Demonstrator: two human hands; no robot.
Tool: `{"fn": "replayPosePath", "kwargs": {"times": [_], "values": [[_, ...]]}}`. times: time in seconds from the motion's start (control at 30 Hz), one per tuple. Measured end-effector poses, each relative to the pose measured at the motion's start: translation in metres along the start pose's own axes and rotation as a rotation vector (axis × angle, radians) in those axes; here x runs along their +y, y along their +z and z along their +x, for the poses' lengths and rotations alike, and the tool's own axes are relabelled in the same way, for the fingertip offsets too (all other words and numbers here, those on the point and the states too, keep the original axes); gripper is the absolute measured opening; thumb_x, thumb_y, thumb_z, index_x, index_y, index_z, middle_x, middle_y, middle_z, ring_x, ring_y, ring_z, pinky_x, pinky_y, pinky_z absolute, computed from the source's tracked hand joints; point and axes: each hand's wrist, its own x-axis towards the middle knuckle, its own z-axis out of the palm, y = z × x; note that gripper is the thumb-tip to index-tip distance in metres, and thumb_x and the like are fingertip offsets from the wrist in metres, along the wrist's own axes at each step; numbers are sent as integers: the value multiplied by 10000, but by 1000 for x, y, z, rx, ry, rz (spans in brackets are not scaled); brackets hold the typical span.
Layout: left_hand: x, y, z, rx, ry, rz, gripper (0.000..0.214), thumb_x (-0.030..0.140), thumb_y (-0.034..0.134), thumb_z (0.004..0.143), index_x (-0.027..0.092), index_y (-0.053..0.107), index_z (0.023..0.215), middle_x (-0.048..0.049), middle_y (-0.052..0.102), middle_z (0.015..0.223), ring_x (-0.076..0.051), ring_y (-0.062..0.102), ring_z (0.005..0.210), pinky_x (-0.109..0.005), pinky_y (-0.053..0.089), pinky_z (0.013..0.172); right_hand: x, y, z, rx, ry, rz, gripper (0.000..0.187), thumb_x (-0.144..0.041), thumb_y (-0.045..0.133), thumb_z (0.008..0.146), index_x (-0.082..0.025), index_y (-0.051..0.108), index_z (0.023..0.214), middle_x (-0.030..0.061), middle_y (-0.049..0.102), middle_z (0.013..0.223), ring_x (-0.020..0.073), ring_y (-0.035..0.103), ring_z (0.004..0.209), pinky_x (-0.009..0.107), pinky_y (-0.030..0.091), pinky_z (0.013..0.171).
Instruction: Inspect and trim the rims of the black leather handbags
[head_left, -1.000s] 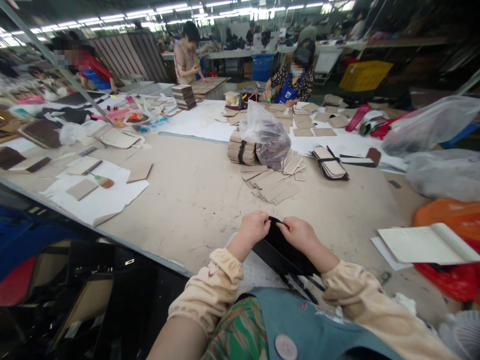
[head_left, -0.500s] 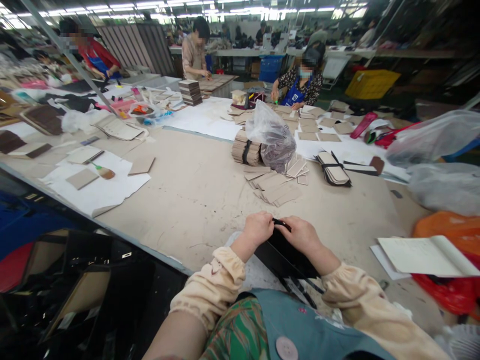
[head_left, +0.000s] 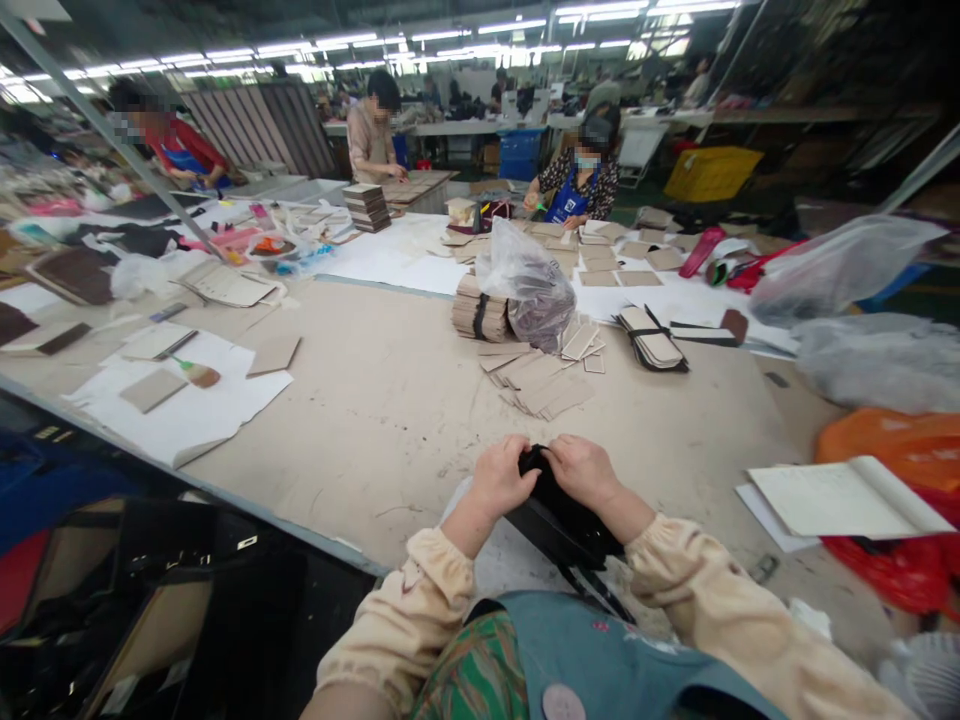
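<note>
A black bag-like piece [head_left: 559,515] with loose black straps rests at the table's near edge, just in front of my body. My left hand [head_left: 501,476] grips its far upper edge, thumb toward me and fingers over the far side. Close beside it, my right hand [head_left: 583,468] is closed on the same edge, a short gap of black material showing between the two. Its lower part is partly hidden by my right forearm. White paper [head_left: 495,555] lies beneath the piece.
Ahead are loose beige card strips [head_left: 536,380], a tied card bundle [head_left: 480,308] and a clear plastic bag [head_left: 536,280]. A brush [head_left: 199,373] lies left on white paper. An open notebook [head_left: 847,495] is right. A co-worker [head_left: 581,180] sits across the table.
My hands have shifted slightly left, and my left fingers have moved over the edge with the thumb now toward me. The camera view has tilted up a little.
</note>
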Motion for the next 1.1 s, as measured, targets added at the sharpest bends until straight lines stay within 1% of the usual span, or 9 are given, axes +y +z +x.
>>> {"fn": "replayPosePath", "kwargs": {"times": [0.07,0.17,0.33,0.53,0.63,0.77,0.83,1.0,1.1], "values": [[0,-5,-8,27,-49,26,369,227,640,667,205,472,996,-26,561,956,-168,533,874,-287,439,768,-2,1,1,-9,6,14,326,-327,365,894,-176,599,724,39,605,733,137,539,713,247,315,624],[2,-14,-18,75,-107,131,310,225,647,666,209,478,926,-30,541,928,-187,512,886,-312,424,776,-5,0,2,-38,53,34,338,-337,350,896,-176,604,743,46,615,757,142,552,734,247,333,637],[4,-18,-19,98,-113,258,212,192,631,684,214,514,859,-33,528,884,-190,501,845,-314,411,751,-8,-5,1,-114,122,43,343,-360,334,895,-176,611,812,62,633,827,164,578,793,255,364,658],[-5,-16,-5,68,23,246,157,106,543,738,216,585,842,-28,533,862,-160,501,815,-272,410,722,-2,-15,-4,-179,187,67,343,-360,337,889,-166,620,882,92,645,894,192,594,842,270,394,687],[-3,-14,1,41,82,303,198,122,544,748,235,622,890,-36,526,866,-170,487,826,-295,404,742,0,-17,-4,-202,215,98,349,-352,336,887,-158,625,918,107,646,923,202,597,868,276,404,708],[5,-12,10,-11,162,370,293,134,581,729,267,627,986,-42,516,889,-187,466,858,-337,391,790,1,-15,-4,-178,220,138,350,-338,329,885,-160,629,915,104,648,923,209,603,867,281,416,708],[8,-11,15,-34,181,391,260,152,609,714,263,643,947,-43,513,887,-193,460,865,-357,385,809,1,-14,-5,-164,216,152,343,-331,333,882,-163,631,910,101,649,919,209,607,855,280,423,695],[11,-8,18,-31,196,397,42,210,638,712,213,658,749,-41,522,843,-188,464,843,-397,372,850,2,-11,-7,-130,212,186,334,-332,351,877,-164,638,897,100,655,903,209,608,850,279,435,701],[12,-6,16,-8,241,347,25,202,625,724,195,642,707,-42,537,879,-183,471,867,-397,370,869,2,-11,-7,-119,210,202,320,-330,369,871,-164,641,888,97,657,900,210,608,845,276,439,697]]}}
